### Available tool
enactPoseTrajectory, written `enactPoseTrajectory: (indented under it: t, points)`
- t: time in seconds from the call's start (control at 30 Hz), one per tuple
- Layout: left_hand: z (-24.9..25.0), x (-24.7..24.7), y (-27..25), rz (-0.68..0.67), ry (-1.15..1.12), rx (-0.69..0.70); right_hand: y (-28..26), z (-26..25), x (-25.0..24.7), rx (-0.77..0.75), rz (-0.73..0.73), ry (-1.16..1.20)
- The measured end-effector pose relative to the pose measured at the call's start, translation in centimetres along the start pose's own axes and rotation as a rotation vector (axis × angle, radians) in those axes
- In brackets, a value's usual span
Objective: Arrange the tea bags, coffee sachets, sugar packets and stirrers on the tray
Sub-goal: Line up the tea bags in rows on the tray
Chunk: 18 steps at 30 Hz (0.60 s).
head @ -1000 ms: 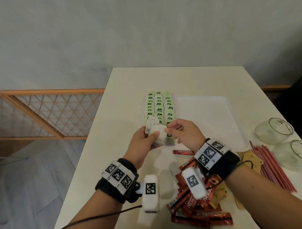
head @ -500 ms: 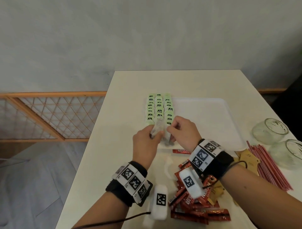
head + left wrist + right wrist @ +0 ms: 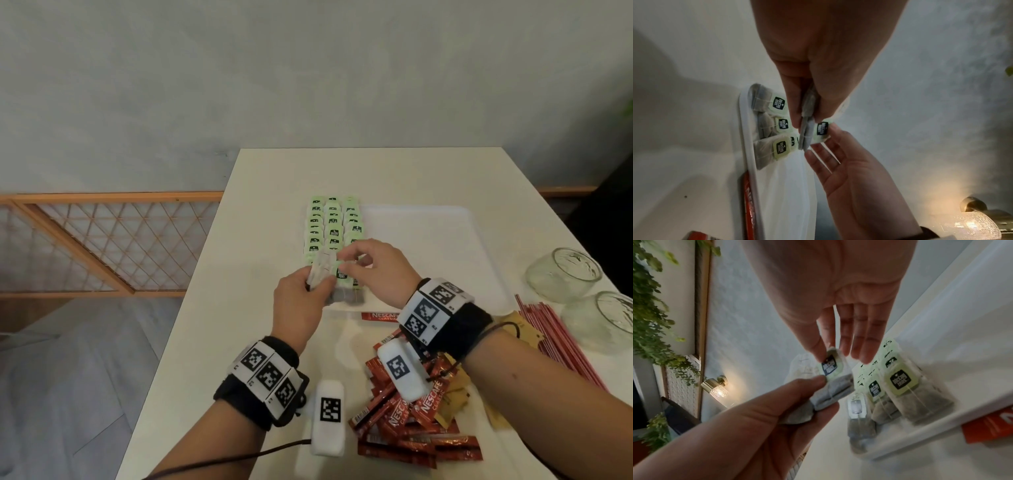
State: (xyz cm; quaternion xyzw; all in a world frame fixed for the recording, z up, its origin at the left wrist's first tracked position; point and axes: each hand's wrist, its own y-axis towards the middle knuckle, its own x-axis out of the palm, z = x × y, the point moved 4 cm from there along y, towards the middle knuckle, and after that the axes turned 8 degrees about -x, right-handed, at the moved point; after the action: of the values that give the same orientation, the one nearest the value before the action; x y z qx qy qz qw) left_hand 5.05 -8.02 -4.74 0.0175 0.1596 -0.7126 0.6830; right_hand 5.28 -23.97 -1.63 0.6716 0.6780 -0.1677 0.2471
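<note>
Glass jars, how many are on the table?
2. One glass jar lies at the table's right edge; the other glass jar sits just nearer, partly cut off by the picture's edge.

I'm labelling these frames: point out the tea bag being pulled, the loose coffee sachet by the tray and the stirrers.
tea bag (image 3: 831,365), right wrist view, on its green tag.
coffee sachet (image 3: 378,316), head view, on its red printed face.
stirrers (image 3: 561,337), head view, mid-length on the red bundle.
</note>
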Motion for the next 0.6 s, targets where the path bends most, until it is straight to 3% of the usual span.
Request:
enactPoseTrajectory:
  t: [0.33,0.6]
  points:
    - [-1.1,-4.1,2.2,0.028,-0.288,-0.166,0.9,3.7,1.7,0.118,-0.111,-0.189]
    - [-1.7,-3.7,2.0,-0.019,-0.271,-0.208,2.2,2.9,3.8,0.048,-0.139,-0.187]
